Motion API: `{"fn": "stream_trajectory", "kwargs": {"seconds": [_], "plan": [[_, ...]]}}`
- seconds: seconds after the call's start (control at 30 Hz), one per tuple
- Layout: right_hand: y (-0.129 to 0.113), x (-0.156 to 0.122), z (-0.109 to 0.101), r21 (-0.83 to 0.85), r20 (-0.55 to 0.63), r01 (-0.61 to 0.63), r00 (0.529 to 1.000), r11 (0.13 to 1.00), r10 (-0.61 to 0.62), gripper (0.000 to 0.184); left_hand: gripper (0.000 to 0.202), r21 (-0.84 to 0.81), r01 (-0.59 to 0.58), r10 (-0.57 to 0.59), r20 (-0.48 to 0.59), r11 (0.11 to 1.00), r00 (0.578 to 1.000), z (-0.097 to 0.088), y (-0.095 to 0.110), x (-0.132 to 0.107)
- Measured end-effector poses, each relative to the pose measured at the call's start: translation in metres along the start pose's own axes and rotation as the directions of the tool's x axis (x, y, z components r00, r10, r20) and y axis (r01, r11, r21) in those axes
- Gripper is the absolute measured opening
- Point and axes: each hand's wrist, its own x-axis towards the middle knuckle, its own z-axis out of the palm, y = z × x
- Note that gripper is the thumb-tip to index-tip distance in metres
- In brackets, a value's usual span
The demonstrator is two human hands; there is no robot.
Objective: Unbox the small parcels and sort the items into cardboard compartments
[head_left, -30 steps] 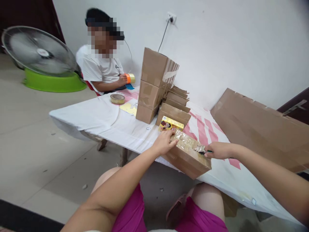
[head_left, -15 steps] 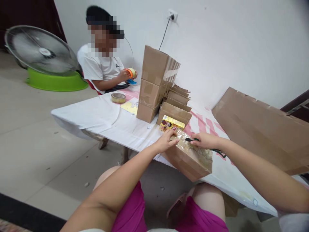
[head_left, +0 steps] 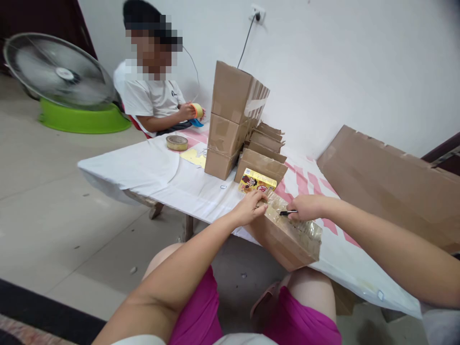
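A small taped cardboard box [head_left: 287, 237] lies at the near edge of the low table [head_left: 151, 170]. My left hand [head_left: 249, 207] rests on the box's far left end, fingers curled down on it. My right hand [head_left: 305, 207] is closed on a thin dark-handled cutter [head_left: 287, 212], its tip lying on the glossy tape on the box's top. A yellow printed carton [head_left: 257, 182] sits just behind the box.
A tall stack of sealed boxes [head_left: 232, 120] and flat folded cartons [head_left: 264, 153] stand mid-table. Large cardboard sheets [head_left: 388, 177] lean at right. A roll of tape [head_left: 177, 142] lies at the far end, where a seated person [head_left: 154, 96] holds another roll. A floor fan [head_left: 57, 72] stands at left.
My right hand has slid the cutter leftwards along the box's top, from the right end towards my left hand. The tape behind it now looks wrinkled. My left hand stayed in place.
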Motion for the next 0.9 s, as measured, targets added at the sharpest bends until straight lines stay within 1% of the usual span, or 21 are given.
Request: {"fn": "stream_trajectory", "kwargs": {"seconds": [0.1,0.17,0.33,0.4,0.6,0.73,0.9], "plan": [[-0.006,0.008,0.007,-0.023,-0.051,0.0,0.999,1.0,-0.002,0.036,0.024,-0.023,0.003,-0.003,-0.011,1.0,1.0,0.002,0.0,0.001],[-0.008,0.011,0.009,-0.031,-0.047,-0.001,0.999,1.0,0.0,0.038,0.023,-0.018,0.008,-0.008,-0.008,1.0,1.0,0.002,0.002,0.001],[-0.006,0.004,0.002,-0.058,0.036,-0.011,0.999,0.998,0.013,0.033,0.022,0.049,0.036,-0.037,0.016,0.998,0.999,-0.004,0.01,-0.002],[-0.005,0.0,0.0,-0.067,0.049,-0.018,0.999,0.998,0.022,0.032,0.022,0.061,0.04,-0.042,0.022,0.997,0.999,-0.004,0.01,-0.002],[-0.009,0.006,0.012,-0.072,-0.018,-0.021,1.0,0.997,0.02,0.037,0.022,0.029,0.047,-0.047,0.012,0.998,0.999,-0.001,0.005,0.0],[-0.006,0.004,0.014,-0.053,0.016,-0.003,1.0,0.999,0.004,0.034,0.022,0.08,0.039,-0.042,0.031,0.996,0.999,-0.002,0.008,-0.001],[-0.005,-0.003,0.011,-0.069,0.035,-0.023,0.999,0.997,0.026,0.032,0.023,0.103,0.056,-0.061,0.053,0.993,0.997,-0.003,0.012,0.0]]}}
